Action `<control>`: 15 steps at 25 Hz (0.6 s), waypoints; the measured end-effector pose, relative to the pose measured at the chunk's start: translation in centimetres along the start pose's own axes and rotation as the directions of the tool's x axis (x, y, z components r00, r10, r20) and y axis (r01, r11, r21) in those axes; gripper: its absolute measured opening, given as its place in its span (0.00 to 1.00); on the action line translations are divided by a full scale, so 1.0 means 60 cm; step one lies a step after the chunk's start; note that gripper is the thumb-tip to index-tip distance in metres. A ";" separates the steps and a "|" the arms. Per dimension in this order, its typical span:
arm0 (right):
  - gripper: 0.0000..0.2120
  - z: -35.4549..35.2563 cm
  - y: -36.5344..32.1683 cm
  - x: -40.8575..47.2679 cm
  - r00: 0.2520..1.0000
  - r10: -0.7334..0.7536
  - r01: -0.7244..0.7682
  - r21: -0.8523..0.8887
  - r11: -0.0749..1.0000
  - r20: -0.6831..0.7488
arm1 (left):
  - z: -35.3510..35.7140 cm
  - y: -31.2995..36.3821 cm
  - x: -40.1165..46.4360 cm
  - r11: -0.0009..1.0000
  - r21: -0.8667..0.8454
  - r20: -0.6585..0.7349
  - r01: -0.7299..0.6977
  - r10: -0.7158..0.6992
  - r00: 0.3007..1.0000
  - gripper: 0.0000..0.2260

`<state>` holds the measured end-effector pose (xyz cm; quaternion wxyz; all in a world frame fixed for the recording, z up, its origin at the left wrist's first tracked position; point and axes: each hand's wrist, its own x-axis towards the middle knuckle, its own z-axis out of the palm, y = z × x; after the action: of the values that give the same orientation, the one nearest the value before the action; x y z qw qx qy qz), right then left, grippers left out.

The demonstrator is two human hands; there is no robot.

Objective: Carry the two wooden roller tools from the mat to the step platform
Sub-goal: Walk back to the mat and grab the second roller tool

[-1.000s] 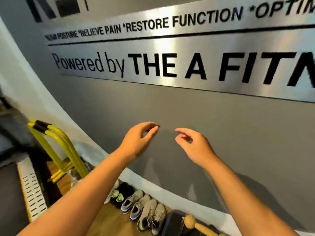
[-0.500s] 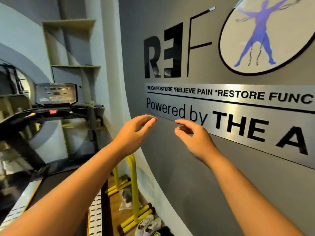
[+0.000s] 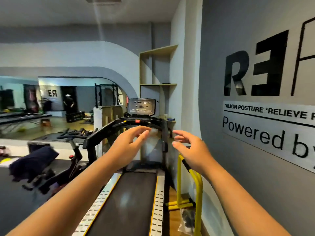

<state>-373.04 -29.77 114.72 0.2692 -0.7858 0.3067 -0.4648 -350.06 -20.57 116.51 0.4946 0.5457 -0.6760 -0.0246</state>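
Two bare hands, left (image 3: 127, 147) and right (image 3: 190, 150), fingers relaxed, holding nothing, above treadmill (image 3: 126, 201), rollers unseen.

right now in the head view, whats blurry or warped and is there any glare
Head view: the left hand and right hand are smeared at the fingertips, and the dark bundle at left is streaked by motion blur; wide-angle distortion bends the wall sign and the room's edges; a soft glare patch sits on the treadmill belt; the far gym area is soft and low in detail.
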 end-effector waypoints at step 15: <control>0.22 0.331 -0.133 0.059 0.781 -0.419 0.201 0.448 0.871 0.463 | -0.256 0.050 -0.266 0.747 0.385 -0.529 0.543 -0.303 0.792 0.13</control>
<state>-352.06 -24.33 113.97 0.4083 -0.8588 -0.0137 -0.3093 -342.91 0.60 115.81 0.4467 0.7914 -0.3830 0.1657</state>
